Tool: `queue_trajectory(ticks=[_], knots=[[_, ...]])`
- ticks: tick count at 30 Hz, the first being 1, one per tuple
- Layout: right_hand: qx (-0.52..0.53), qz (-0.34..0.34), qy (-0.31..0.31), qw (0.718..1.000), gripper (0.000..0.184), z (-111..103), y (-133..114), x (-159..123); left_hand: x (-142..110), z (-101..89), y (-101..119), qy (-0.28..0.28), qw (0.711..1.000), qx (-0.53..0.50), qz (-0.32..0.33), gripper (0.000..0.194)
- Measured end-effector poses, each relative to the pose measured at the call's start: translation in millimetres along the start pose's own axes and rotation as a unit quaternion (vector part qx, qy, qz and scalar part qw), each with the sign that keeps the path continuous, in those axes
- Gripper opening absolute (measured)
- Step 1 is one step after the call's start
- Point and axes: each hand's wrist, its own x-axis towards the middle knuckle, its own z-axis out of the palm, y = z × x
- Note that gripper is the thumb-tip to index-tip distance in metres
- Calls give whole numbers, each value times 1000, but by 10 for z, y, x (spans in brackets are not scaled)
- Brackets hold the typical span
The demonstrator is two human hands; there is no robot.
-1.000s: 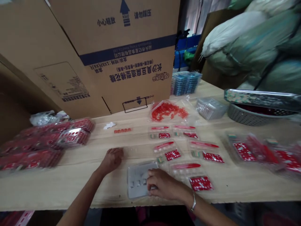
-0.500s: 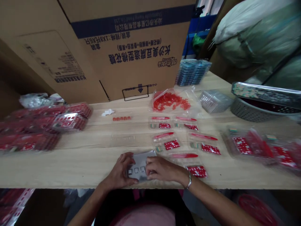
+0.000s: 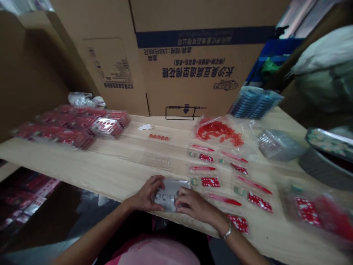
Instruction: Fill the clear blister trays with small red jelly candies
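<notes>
Clear plastic blister tray point(image 3: 168, 192) flat on the wooden table point(image 3: 116, 154), near the front edge, gripped between both hands: left hand point(image 3: 146, 194) curled over its left end, right hand point(image 3: 194, 207) pressing down on its right end. Just beside it, red-printed sachets point(image 3: 210, 182) and red strips point(image 3: 202, 168); farther left, stacked red packs point(image 3: 77, 127); beyond, a bag of red pieces point(image 3: 220, 132).

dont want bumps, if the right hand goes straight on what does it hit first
The clear plastic blister tray, which the right hand seems to be touching; the left hand lies just beyond it, though depth is hard to judge.
</notes>
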Motion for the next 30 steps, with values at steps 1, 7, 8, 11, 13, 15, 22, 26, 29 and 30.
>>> queue_trajectory(ticks=[1, 7, 8, 11, 13, 15, 22, 26, 29, 30], knots=[[-33, -4, -1, 999, 6, 22, -40, 3, -2, 4, 3, 6, 1000, -5, 3, 61], [-308, -52, 11, 950, 11, 374, -137, 26, -47, 14, 49, 39, 999, 5, 20, 65], [-320, -68, 18, 945, 11, 404, -108, 34, -58, 7, 87, 45, 999, 17, 24, 68], [-325, -113, 73, 936, 7, 343, -46, 55, -101, -16, 266, 66, 993, 84, 48, 76], [-314, -133, 134, 931, 2, 216, -79, 51, -152, -46, 378, 86, 984, 139, 70, 53], [-270, -134, 175, 937, 7, 92, -155, 36, -235, -126, 405, 125, 971, 184, 90, 23], [-49, 57, 53, 996, 12, 121, -126, 70, -500, -635, -261, 176, 960, 213, -35, 22], [13, 86, 22, 996, 8, 111, -81, 103, -343, -661, -551, 146, 965, 212, -48, 20], [29, 75, 10, 997, 6, 49, -95, 104, -205, -647, -592, 140, 967, 207, -49, 15], [32, 73, 8, 997, 6, 37, -93, 104, -181, -644, -571, 139, 968, 204, -49, 19]])
